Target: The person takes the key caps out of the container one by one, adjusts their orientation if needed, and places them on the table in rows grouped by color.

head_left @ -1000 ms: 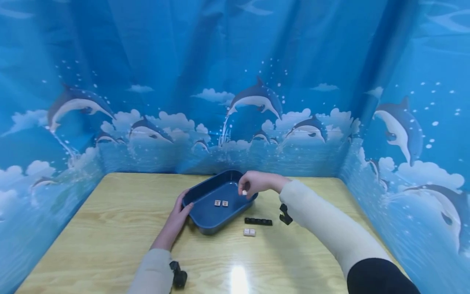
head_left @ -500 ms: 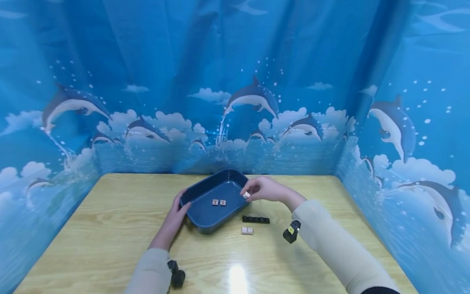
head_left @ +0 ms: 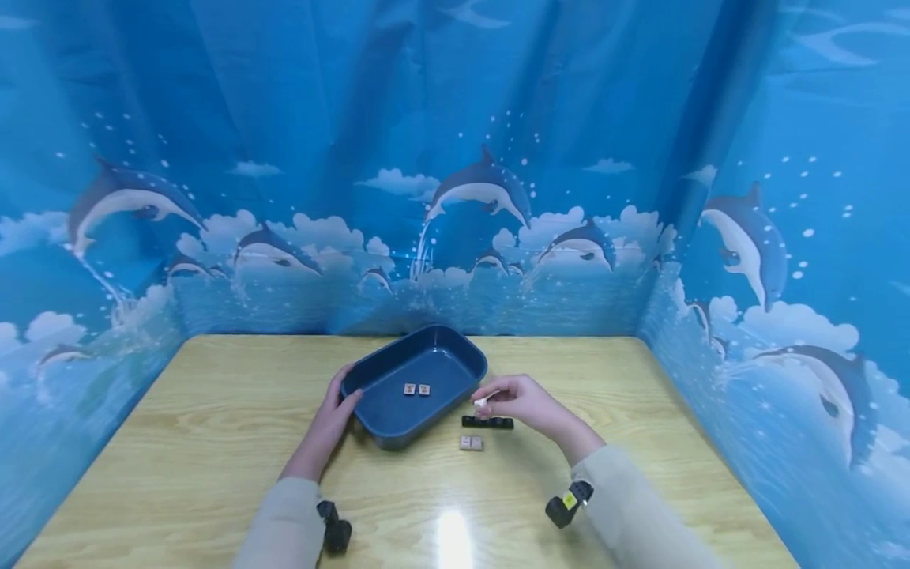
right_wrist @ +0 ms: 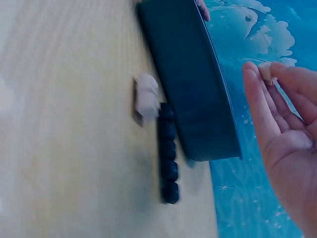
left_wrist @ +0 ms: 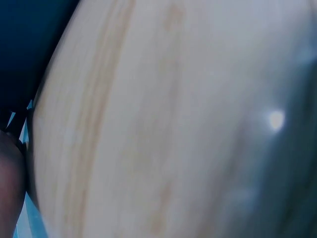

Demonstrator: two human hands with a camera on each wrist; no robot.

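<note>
Left hand [head_left: 334, 407] holds tray [head_left: 441, 375] at its left end, thumb over rim. Right hand [head_left: 524, 403]: grip narrow, thumb and fingers pinching white cap [head_left: 481, 402], raised off desk [head_left: 213, 442], outside tray, near black row [head_left: 490, 423]. Two tiles [head_left: 409, 389] side by side inside tray. White pair [head_left: 471, 443] on desk, nearer person than black row.

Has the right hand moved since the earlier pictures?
Yes. In the head view, against the black row, the right hand has moved rightward and toward the person, away from over the tray.
</note>
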